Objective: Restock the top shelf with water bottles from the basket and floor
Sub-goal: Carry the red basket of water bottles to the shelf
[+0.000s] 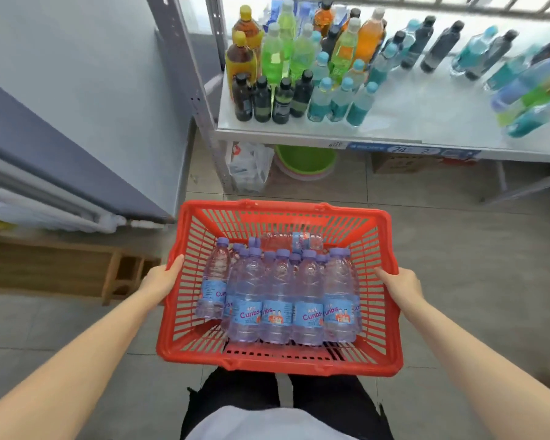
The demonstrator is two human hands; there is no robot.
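Both hands clamp the red basket (280, 360): left hand (162, 277) on its left rim, right hand (400, 285) on its right. Water bottles (286, 300) stand inside it, 1 lying behind them. This looks like the carrying step; next, the basket probably needs setting down near the shelf (426, 122) beyond it.

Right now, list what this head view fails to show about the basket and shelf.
- Water bottles: the full count, front row hides those behind.
- Red basket: whether it rests on the floor, its own body hides that.
- Shelf right end: bottles blurred and cut by the frame edge.
- Shelf price label: too small to read fully.
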